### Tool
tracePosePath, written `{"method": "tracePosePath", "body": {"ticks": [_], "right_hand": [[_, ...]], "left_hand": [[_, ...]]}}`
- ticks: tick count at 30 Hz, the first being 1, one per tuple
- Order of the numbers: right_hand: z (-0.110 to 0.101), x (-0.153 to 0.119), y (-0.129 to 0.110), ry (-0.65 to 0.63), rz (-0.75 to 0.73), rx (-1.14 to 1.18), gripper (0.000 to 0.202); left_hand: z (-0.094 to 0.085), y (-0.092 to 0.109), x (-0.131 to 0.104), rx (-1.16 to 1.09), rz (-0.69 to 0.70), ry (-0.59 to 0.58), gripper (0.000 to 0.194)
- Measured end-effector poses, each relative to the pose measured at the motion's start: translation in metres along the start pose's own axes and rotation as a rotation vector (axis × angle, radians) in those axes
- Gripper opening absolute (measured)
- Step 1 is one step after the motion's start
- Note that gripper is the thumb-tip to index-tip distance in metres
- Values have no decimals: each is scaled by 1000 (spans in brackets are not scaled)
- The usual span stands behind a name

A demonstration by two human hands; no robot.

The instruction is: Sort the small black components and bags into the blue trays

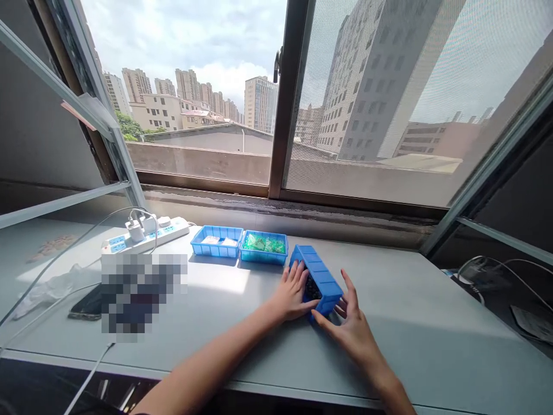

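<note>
A blue plastic bin [322, 275] is tipped on its side on the table, its opening turned to the left. Small black pieces [311, 287] show inside it; their kind is too small to make out. My left hand [294, 294] lies flat across the opening with fingers stretched out, covering part of the contents. At the bin's near right end, my right hand [351, 325] grips it, thumb at the lower corner and index finger raised off it. Left of it stand a blue bin [264, 257] with green circuit boards and another blue bin [216, 251] holding pale pieces.
A white power strip [173, 230] with plugged-in chargers stands at the back left, its cables crossing the table [207, 323]. A dark phone [86, 302] lies beside a blurred patch. Metal frame bars [125, 155] rise at both sides, with a window behind.
</note>
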State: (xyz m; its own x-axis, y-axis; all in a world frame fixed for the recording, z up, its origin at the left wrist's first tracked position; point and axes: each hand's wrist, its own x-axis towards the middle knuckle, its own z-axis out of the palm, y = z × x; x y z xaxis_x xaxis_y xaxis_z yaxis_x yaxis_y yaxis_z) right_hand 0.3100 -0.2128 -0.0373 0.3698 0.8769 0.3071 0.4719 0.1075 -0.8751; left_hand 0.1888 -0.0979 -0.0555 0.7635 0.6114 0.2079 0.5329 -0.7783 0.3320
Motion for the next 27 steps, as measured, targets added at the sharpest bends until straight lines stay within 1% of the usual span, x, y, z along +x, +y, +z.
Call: {"method": "tracePosePath", "body": {"ticks": [3,6,8,10,13,17,19,23,27], "right_hand": [[14,-10,9,80,31,-110,94],[19,-8,11,108,-30,-75,83],[19,-6,12,109,-83,-40,77],[17,-6,12,95,-114,-66,72],[15,-7,14,83,-142,-168,66],[14,-6,14,137,-209,-361,59],[15,-5,13,146,-259,-420,55],[14,-2,10,138,-315,-440,51],[10,4,11,92,-321,-403,50]], "left_hand": [[1,0,-1,-17,6,-11,70],[2,0,-2,-22,-4,-17,67],[3,0,-2,-24,-6,-17,67],[3,0,-2,-28,3,-21,66],[1,1,-2,-21,18,-45,67],[-3,3,-2,14,20,-105,69],[-4,3,-2,21,10,-121,67],[-5,1,-3,-6,22,-92,60],[-4,-1,-1,-34,-26,-59,60]]}}
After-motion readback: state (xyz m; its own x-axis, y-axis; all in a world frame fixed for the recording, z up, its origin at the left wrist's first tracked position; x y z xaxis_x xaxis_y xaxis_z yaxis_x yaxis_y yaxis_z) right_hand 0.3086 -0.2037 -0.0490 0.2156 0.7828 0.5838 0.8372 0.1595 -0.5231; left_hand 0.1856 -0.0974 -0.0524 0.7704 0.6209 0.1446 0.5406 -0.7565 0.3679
